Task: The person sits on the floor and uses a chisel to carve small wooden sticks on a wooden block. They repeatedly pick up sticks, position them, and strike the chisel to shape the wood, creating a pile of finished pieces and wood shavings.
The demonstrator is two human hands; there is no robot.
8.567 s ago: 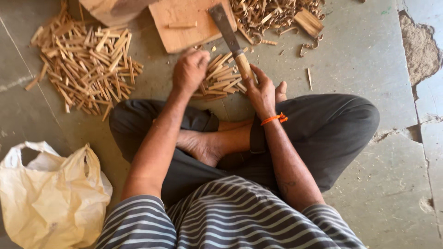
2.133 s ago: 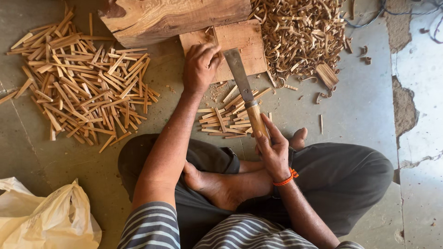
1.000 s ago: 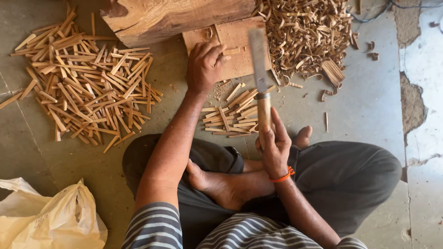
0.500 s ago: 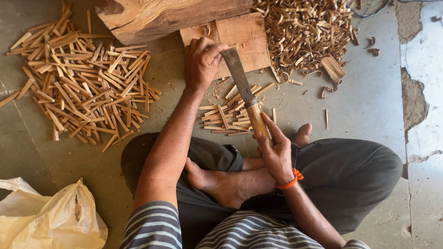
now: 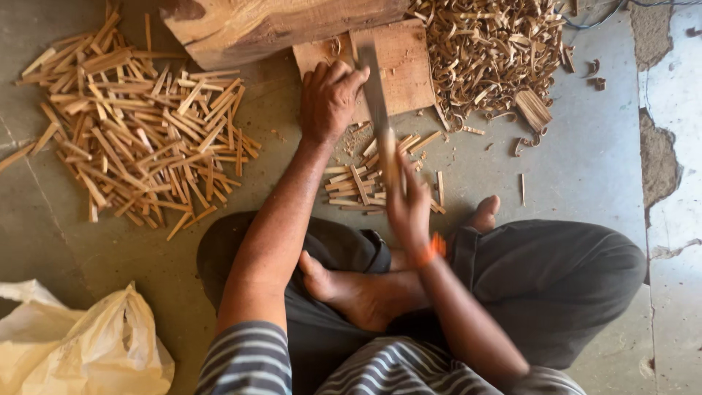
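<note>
We are gripping the knife [image 5: 375, 102] by its wooden handle with our right hand [image 5: 408, 208], fingers clenched round it; blurred, it is standing over the board [image 5: 406, 69] at twelve o'clock. It is looking heavy, stiff and sharp, so we judge the handle the only safe hold. Our left hand [image 5: 329, 99] is pressing down on the board, fingers curled; whether it is pinching a stick we cannot tell. The bag [image 5: 80, 351] at seven o'clock is hiding its contents.
</note>
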